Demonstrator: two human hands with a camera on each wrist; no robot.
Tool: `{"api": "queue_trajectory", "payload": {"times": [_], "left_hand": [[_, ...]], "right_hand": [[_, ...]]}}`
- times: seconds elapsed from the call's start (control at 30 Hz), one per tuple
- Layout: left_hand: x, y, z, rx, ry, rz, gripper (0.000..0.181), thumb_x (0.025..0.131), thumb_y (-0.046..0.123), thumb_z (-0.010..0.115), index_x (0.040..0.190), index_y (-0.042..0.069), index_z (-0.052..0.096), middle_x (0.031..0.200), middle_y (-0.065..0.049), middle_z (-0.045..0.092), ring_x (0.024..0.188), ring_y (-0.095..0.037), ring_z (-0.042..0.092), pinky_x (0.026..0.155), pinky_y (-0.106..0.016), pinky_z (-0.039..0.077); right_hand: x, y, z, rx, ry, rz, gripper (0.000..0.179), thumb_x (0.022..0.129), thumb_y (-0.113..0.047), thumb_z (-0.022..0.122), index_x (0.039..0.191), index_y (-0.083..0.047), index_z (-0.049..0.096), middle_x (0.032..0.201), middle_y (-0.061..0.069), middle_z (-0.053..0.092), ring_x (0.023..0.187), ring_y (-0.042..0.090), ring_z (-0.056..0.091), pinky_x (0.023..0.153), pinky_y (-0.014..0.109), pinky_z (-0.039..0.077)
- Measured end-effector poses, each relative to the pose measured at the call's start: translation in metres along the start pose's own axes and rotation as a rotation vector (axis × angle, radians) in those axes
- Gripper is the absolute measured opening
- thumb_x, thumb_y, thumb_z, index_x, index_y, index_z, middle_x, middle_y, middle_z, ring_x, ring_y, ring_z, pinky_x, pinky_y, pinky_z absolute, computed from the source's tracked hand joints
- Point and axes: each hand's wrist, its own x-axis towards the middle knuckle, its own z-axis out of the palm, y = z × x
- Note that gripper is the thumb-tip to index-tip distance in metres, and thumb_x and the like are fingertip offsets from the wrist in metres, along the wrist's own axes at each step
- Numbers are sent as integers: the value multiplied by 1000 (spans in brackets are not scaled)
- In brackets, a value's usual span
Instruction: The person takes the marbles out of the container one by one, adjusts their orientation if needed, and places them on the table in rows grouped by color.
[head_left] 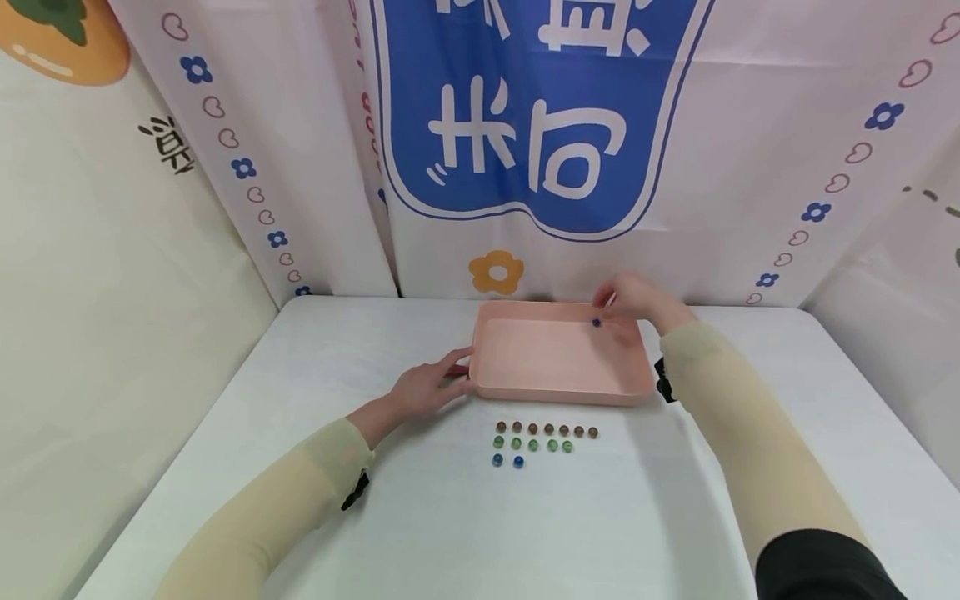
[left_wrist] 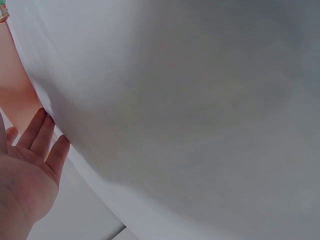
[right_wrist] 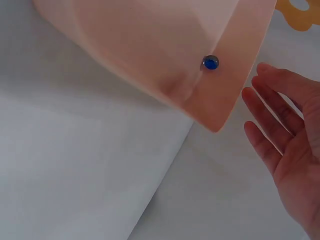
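Note:
A pink tray (head_left: 547, 354) lies on the table. One blue marble (right_wrist: 211, 62) sits inside it, against the far wall near the right corner. My right hand (head_left: 630, 302) is over that corner in the head view; in the right wrist view its fingers (right_wrist: 270, 112) bend loosely just beyond the rim, holding nothing. With fingers extended, my left hand (head_left: 427, 387) touches the tray's left side. In front of the tray lie marbles in three rows: several brown marbles (head_left: 549, 429), several green marbles (head_left: 532, 445) and two blue marbles (head_left: 518, 462).
A white cloth covers the table (head_left: 585, 533). Right behind the tray hangs a printed curtain (head_left: 750, 167) with a blue panel, and pale cloth walls (head_left: 112, 275) stand at both sides. The table's back edge runs close behind the tray.

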Motion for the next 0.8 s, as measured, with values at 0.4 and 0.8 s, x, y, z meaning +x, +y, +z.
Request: {"api": "queue_trajectory", "payload": {"times": [0.4, 0.8], "left_hand": [[-3, 5, -3, 3, -8, -15, 68, 97, 52, 52, 154, 25, 26, 138, -6, 56, 125, -29, 52, 103, -51, 36], [-2, 1, -2, -14, -8, 2, 67, 98, 51, 51, 153, 24, 26, 138, -5, 56, 127, -28, 50, 104, -51, 35]], "right_hand": [[11, 17, 25, 54, -47, 33, 31, 77, 14, 62, 106, 9, 67, 103, 21, 68, 94, 31, 60, 88, 44, 48], [5, 21, 35, -36, -17, 30, 22, 80, 11, 65, 101, 7, 70, 94, 17, 67, 88, 29, 58, 86, 42, 47]]}}
